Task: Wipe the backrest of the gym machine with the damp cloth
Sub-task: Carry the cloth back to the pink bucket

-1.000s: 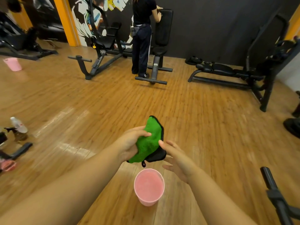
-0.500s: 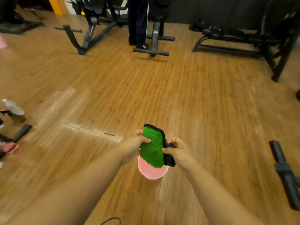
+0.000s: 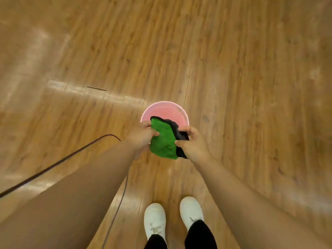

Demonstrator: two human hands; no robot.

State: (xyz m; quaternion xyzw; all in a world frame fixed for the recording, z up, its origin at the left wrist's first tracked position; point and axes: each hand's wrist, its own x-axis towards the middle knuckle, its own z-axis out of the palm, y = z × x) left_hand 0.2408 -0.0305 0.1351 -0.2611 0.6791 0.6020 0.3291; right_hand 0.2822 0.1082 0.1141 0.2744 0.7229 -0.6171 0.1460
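Preparation step: both hands, left and right, grip the folded green cloth directly above the pink bucket. Probable next move: wring, then carry to the backrest, which is out of view.

Single head view, looking steeply down, floor near.

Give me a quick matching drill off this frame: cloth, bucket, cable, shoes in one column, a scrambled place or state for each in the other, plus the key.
Things:
1. green cloth
2. pink bucket
3. dark cable
4. white shoes

Place or state:
A. runs across the wooden floor at left
B. gripped by left hand and right hand
C. at the bottom edge, side by side
D. stands on the floor beyond the hands

Pairs: 1-B, 2-D, 3-A, 4-C
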